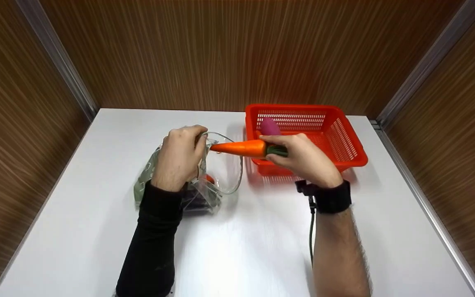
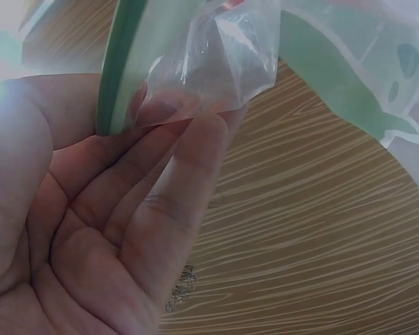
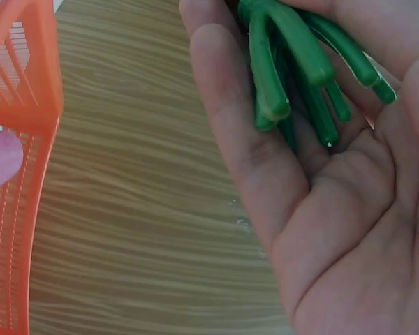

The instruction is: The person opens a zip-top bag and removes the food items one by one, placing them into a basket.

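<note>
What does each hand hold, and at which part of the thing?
The right hand holds the toy carrot by its green stalk end. The left hand pinches the clear plastic bag at its open edge.

Black left sleeve (image 1: 155, 231), black right wristband (image 1: 333, 198)

Bag (image 1: 188, 181) left of basket (image 1: 346, 142)

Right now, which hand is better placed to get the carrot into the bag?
Right, likely. The right hand already grips the carrot by its green top, tip at the clear bag's mouth. The left hand is busy holding that mouth open.
</note>
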